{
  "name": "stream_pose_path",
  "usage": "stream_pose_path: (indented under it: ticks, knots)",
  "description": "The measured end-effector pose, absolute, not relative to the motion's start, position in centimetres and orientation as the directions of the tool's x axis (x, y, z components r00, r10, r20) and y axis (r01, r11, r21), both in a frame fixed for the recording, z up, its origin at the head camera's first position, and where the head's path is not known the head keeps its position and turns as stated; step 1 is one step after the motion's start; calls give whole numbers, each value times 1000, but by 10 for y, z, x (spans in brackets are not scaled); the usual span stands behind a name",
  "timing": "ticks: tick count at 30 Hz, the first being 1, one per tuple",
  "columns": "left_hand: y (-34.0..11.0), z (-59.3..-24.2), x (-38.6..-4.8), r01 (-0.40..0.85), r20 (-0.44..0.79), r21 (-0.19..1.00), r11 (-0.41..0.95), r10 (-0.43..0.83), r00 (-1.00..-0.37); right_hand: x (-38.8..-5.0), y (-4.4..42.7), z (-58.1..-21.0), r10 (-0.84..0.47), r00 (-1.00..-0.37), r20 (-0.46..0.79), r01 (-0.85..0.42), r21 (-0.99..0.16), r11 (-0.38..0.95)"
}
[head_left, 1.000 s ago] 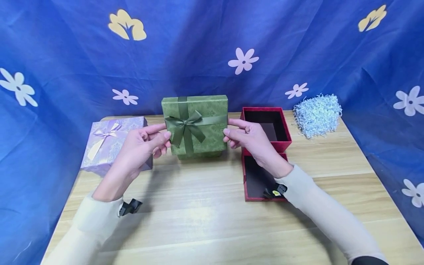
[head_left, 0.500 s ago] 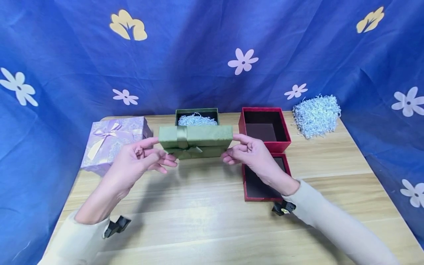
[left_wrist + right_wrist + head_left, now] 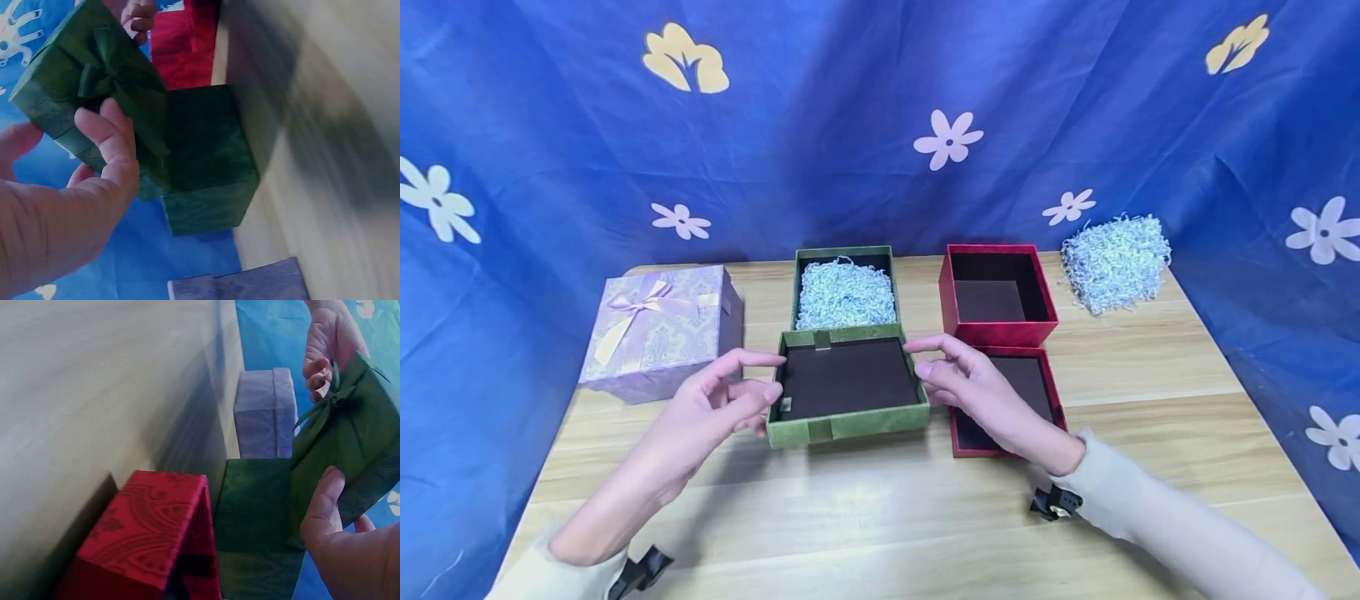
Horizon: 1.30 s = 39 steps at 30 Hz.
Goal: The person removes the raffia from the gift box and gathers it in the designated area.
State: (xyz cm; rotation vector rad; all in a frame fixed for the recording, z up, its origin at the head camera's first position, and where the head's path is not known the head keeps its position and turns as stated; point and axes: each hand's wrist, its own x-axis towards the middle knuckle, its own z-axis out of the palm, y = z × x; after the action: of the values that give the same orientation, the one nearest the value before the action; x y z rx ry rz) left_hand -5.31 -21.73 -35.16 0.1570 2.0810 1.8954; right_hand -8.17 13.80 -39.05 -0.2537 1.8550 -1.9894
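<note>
Between my two hands is the green box lid [image 3: 850, 379], turned with its dark inside facing up. My left hand [image 3: 700, 417] grips its left side, and my right hand [image 3: 981, 392] pinches the right side. In both wrist views the lid's green bow [image 3: 109, 75] shows on the outer face. Just behind the lid stands the open green box [image 3: 844, 250], holding pale blue shredded paper [image 3: 846, 293]. The lid's near wall looks raised off the table; whether its far edge touches the box, I cannot tell.
A lidded lilac gift box [image 3: 662, 333] with a ribbon bow stands left. To the right are an open red box [image 3: 1000, 333] and, before it, its upturned red lid [image 3: 1052, 379], partly behind my right hand. More blue shredded paper [image 3: 1117, 262] lies back right.
The green lid has come off its box, moved toward me and down, and flipped from bow side showing to inside up. Both hands moved with it; the paper in the box came into view.
</note>
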Motion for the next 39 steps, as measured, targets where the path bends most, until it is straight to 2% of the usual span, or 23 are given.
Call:
stream_pose_path:
  ticks: [3, 8, 19, 24, 39]
  knots:
    - [-220, -360, -47, -111, -145, 987, 119, 331, -932, -77, 137, -395, -421, -894, -151, 172, -985, -12]
    - [-221, -371, -39, -144, -167, 986, 90, 371, -914, -69, 135, -403, -438, -879, -186, 191, -981, 34]
    - [-208, -399, -31, -232, -283, 949, 212, 255, -925, -63, 127, -427, -457, -867, -199, 136, -977, 166]
    - [-205, -407, -31, -227, -281, 946, 230, 240, -929, -64, 123, -433, -442, -874, -205, 115, -968, 222]
    - [-204, -423, -36, -232, -296, 935, 270, 225, -928, -63, 109, -433, -415, -849, -326, 220, -934, 283]
